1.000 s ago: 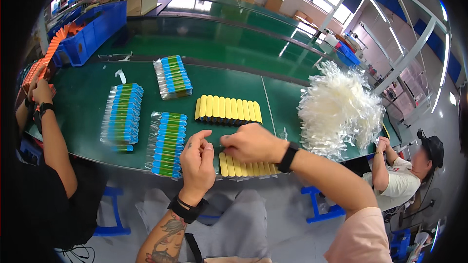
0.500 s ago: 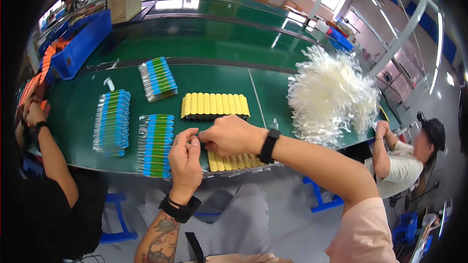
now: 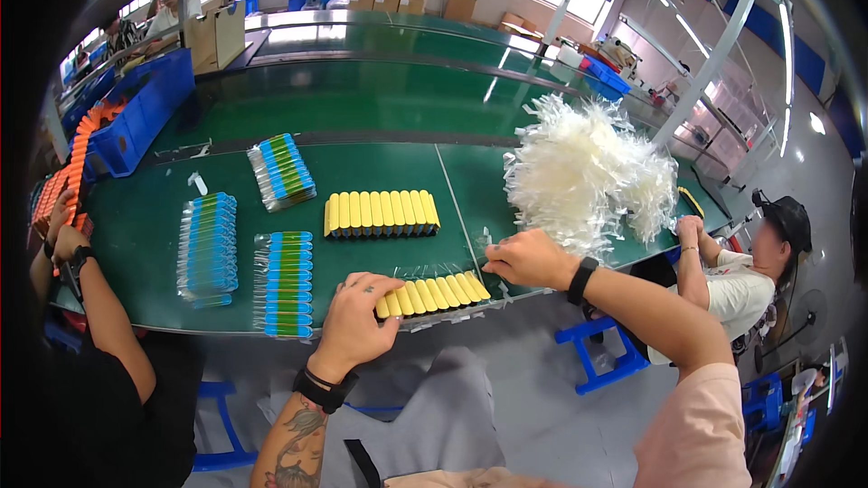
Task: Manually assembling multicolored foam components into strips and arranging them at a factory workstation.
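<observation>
My left hand (image 3: 362,314) grips the left end of a near row of yellow round-ended pieces (image 3: 443,293), fingers over the top and thumb at the front. This row lies slightly tilted at the table's near edge, with clear film strips showing behind it. Past its right end, my right hand (image 3: 533,260) is closed in a pinch just above the table; whatever its fingers hold is too small to make out. Farther back stands another row of yellow round-ended pieces (image 3: 382,211) with a dark underside. Left of my left hand lies a stack of blue-and-green round-ended pieces (image 3: 289,285) in clear wrapping.
Two more blue-and-green stacks, one at left (image 3: 208,248) and one farther back (image 3: 282,170), lie on the green table (image 3: 362,149). A big heap of whitish film strips (image 3: 588,172) stands at right. Co-workers sit on both sides; a blue bin (image 3: 149,113) is at far left.
My hands have parted. The right moved right, past the near row's end; the left came down onto the row's left end. The view has shifted slightly.
</observation>
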The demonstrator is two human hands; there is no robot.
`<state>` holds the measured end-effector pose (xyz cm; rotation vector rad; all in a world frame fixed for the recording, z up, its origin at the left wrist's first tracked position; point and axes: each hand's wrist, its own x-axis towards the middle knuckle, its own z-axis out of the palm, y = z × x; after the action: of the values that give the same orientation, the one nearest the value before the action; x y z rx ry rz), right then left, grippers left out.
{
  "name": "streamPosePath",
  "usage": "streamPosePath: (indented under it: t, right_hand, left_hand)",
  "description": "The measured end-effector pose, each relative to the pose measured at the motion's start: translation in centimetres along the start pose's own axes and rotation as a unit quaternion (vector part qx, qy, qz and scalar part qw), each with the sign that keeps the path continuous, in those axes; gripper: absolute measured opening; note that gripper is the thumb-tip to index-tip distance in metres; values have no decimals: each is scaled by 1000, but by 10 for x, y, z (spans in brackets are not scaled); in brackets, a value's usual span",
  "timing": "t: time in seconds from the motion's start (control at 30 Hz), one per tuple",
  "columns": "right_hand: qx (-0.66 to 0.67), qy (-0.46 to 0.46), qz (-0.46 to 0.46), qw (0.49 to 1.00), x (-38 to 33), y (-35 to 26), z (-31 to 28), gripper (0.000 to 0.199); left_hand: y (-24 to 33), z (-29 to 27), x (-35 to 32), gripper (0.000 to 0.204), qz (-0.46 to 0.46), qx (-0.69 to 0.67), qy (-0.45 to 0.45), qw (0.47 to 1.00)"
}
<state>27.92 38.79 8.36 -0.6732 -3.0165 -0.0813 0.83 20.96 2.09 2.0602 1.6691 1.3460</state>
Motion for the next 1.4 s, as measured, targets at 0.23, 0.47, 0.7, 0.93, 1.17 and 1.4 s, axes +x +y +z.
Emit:
streamPosePath:
  t: [0.23,0.47,0.7,0.93,1.17,1.4]
  right_hand:
    - [6,146,35,989,25,-35,-16,28]
    - [227,-71,-8,971,108,-96,-23,33]
    - [217,-102,-37,970,124,-91,-20,29]
    - [223,-159,-2,962,130,-96,-30,31]
    - [175,-93,-35,980,125,-106,-18,25]
    - [157,-95,-6,983,129,-105,-17,18]
  left_hand:
    - [2,-1,20,19,-151,-71,89,982]
    - [-18,0,11,18,-170,-169,95,966]
    - [-8,2,11,21,-187,-151,128,962]
    - [-10,1,14,24,-188,-149,131,962]
    - [-8,-1,12,23,-206,-135,111,963]
    - [-2,2,12,19,-204,-128,133,961]
